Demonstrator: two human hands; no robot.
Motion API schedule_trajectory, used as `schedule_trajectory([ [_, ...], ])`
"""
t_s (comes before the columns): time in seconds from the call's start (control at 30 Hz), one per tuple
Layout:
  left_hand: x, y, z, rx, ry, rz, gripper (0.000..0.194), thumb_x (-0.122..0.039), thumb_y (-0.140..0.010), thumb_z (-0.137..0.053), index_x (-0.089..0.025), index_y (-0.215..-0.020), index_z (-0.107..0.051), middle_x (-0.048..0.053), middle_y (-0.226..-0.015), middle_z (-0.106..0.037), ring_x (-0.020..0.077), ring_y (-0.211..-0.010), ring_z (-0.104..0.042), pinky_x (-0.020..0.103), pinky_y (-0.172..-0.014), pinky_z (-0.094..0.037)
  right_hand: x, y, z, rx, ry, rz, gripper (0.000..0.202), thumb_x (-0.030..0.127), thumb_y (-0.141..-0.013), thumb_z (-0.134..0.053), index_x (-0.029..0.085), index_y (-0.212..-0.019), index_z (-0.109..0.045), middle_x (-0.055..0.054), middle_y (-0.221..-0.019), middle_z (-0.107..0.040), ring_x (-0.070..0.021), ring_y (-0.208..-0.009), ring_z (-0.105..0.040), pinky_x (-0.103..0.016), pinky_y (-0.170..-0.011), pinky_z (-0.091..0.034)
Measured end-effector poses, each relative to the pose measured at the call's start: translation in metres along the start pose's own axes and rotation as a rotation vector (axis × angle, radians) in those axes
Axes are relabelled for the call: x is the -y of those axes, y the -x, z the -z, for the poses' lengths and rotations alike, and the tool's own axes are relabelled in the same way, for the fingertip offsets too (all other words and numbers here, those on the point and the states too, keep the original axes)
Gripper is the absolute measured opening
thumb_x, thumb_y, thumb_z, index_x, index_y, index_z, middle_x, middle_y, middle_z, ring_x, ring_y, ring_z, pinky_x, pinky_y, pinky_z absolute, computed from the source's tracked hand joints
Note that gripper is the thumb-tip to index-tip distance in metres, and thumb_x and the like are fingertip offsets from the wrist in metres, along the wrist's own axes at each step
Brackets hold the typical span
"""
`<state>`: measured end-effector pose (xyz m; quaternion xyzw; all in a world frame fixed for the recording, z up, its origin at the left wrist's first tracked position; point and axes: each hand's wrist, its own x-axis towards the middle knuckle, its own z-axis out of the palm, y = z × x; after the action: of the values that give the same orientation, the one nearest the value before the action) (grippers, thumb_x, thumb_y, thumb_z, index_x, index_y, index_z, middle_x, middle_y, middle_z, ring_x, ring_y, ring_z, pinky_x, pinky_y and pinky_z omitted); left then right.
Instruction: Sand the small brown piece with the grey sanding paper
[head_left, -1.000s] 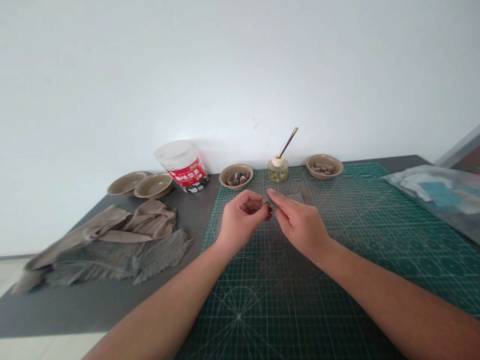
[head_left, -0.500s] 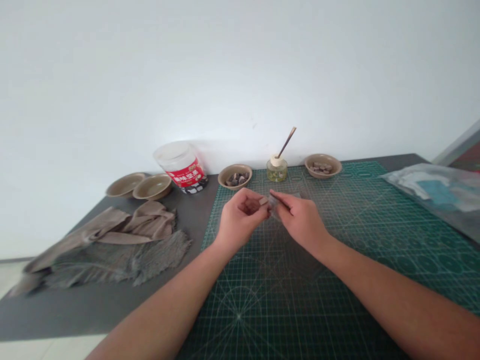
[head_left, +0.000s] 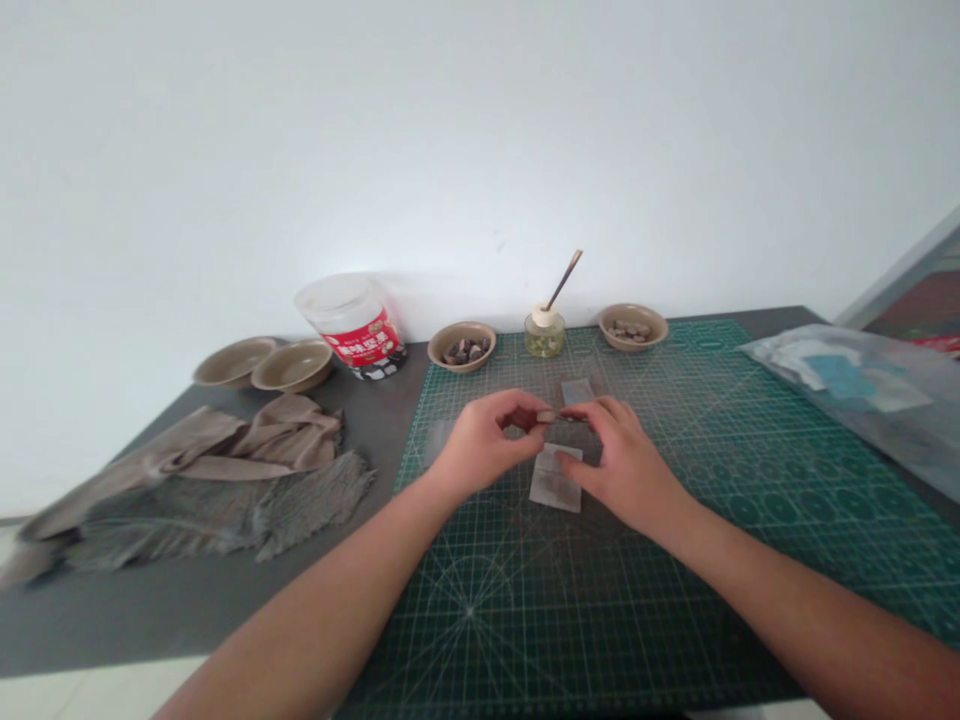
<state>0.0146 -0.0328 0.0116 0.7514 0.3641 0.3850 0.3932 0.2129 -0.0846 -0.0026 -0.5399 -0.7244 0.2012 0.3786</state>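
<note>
Over the cutting mat [head_left: 480, 660], my left hand [head_left: 484, 435] pinches a small brownish chip [head_left: 546, 416] between thumb and fingertips. Close beside it is my right hand [head_left: 626, 455], its fingers near the chip and its thumb spread away from them. That thumb overlaps a small pale grey sheet [head_left: 556, 490] below; whether it presses on it I cannot tell. Something dark and thin shows at the right fingertips, too small to name. Behind the right fingers lies another small pale sheet [head_left: 577, 389].
Along the wall stand a bowl of dark pieces [head_left: 463, 348], a glass diffuser bottle [head_left: 544, 335] with a stick, and a bowl of brownish pieces [head_left: 632, 328]. Left are a red-labelled plastic jar [head_left: 360, 335], bowls [head_left: 292, 368] and crumpled cloth [head_left: 277, 440]. A plastic bag [head_left: 900, 400] lies right.
The pale sheet between my hands now shows below them, under my right thumb. My right thumb and fingers have spread apart. My left hand keeps its pinch on the chip.
</note>
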Motion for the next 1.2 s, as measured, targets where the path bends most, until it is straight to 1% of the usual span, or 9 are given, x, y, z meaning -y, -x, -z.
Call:
schedule_trajectory([
  [0.1,-0.004,0.002,-0.001,0.105,-0.127,-0.08,0.018,-0.013,-0.077,-0.065,-0.017,-0.094,-0.069,0.002,-0.087,-0.069,0.0132,-0.077,-0.063,0.026,-0.072,-0.051,0.002,-0.005,0.005,0.109,-0.347,-0.058,0.027,0.031,-0.089,-0.067,0.025,-0.115,-0.064,-0.004,-0.107,-0.069,-0.0213,-0.095,-0.065,-0.037,-0.085,-0.052],
  [0.23,-0.008,0.005,-0.003,0.167,-0.268,-0.167,0.018,-0.009,-0.075,-0.062,-0.018,-0.09,-0.068,0.0,-0.08,-0.062,0.0116,-0.073,-0.058,0.024,-0.068,-0.046,0.003,-0.006,0.002,0.159,-0.659,-0.171,0.018,0.037,-0.088,-0.07,0.022,-0.099,-0.066,-0.003,-0.097,-0.072,-0.0192,-0.091,-0.068,-0.033,-0.082,-0.053],
  [0.6,-0.009,0.006,-0.003,0.217,-0.313,-0.141,0.018,-0.012,-0.077,-0.061,-0.018,-0.092,-0.068,0.0,-0.081,-0.064,0.0117,-0.073,-0.059,0.023,-0.067,-0.045,-0.001,-0.005,-0.003,0.151,-0.926,-0.362,0.024,0.032,-0.077,-0.081,0.02,-0.077,-0.061,0.001,-0.078,-0.069,-0.0152,-0.074,-0.063,-0.028,-0.071,-0.048],
  [0.7,-0.011,0.003,0.003,0.259,-0.346,-0.121,0.026,-0.012,-0.077,-0.061,-0.019,-0.102,-0.067,0.0,-0.086,-0.064,0.0131,-0.077,-0.06,0.025,-0.069,-0.046,-0.005,-0.002,0.001,0.141,-0.849,-0.331,0.02,0.031,-0.078,-0.08,0.02,-0.081,-0.063,0.001,-0.081,-0.069,-0.0157,-0.076,-0.063,-0.029,-0.072,-0.049],
  [0.77,-0.012,0.001,0.008,0.319,-0.409,-0.129,0.028,-0.015,-0.078,-0.064,-0.02,-0.106,-0.067,0.002,-0.093,-0.063,0.0159,-0.085,-0.06,0.027,-0.075,-0.047,-0.009,0.001,0.004,0.165,-0.675,-0.255,0.014,0.028,-0.08,-0.077,0.021,-0.086,-0.066,0.0,-0.085,-0.07,-0.0167,-0.079,-0.064,-0.03,-0.074,-0.049],
  [0.87,-0.012,-0.002,0.014,0.48,-0.52,-0.145,0.03,-0.029,-0.076,-0.075,-0.022,-0.105,-0.069,0.003,-0.099,-0.061,0.0214,-0.098,-0.058,0.032,-0.085,-0.047,-0.01,0.009,0.006,0.226,-0.303,-0.064,0.007,0.023,-0.083,-0.074,0.023,-0.089,-0.07,-0.001,-0.091,-0.071,-0.0183,-0.083,-0.065,-0.033,-0.077,-0.05],
  [0.97,-0.01,-0.002,0.015,0.603,-0.595,-0.12,0.034,-0.037,-0.075,-0.078,-0.024,-0.105,-0.069,0.003,-0.1,-0.059,0.0231,-0.099,-0.057,0.032,-0.084,-0.046,-0.01,0.015,0.004,0.245,-0.007,0.147,0.005,0.019,-0.085,-0.072,0.022,-0.083,-0.069,-0.002,-0.096,-0.071,-0.0204,-0.091,-0.063,-0.036,-0.083,-0.048],
  [1.07,-0.009,-0.002,0.014,0.64,-0.63,-0.103,0.03,-0.037,-0.077,-0.078,-0.024,-0.102,-0.068,0.003,-0.097,-0.059,0.0229,-0.097,-0.057,0.031,-0.08,-0.044,-0.011,0.017,0.001,0.268,0.098,0.247,0.008,0.018,-0.088,-0.069,0.022,-0.081,-0.068,-0.003,-0.094,-0.071,-0.0209,-0.092,-0.061,-0.037,-0.083,-0.049],
  [1.2,-0.007,-0.003,0.012,0.638,-0.64,-0.089,0.03,-0.037,-0.076,-0.079,-0.023,-0.1,-0.069,0.002,-0.094,-0.059,0.0226,-0.094,-0.057,0.03,-0.077,-0.042,-0.014,0.016,-0.002,0.23,0.123,0.26,0.009,0.022,-0.09,-0.068,0.023,-0.081,-0.069,-0.003,-0.096,-0.071,-0.0203,-0.091,-0.062,-0.036,-0.082,-0.051],
])
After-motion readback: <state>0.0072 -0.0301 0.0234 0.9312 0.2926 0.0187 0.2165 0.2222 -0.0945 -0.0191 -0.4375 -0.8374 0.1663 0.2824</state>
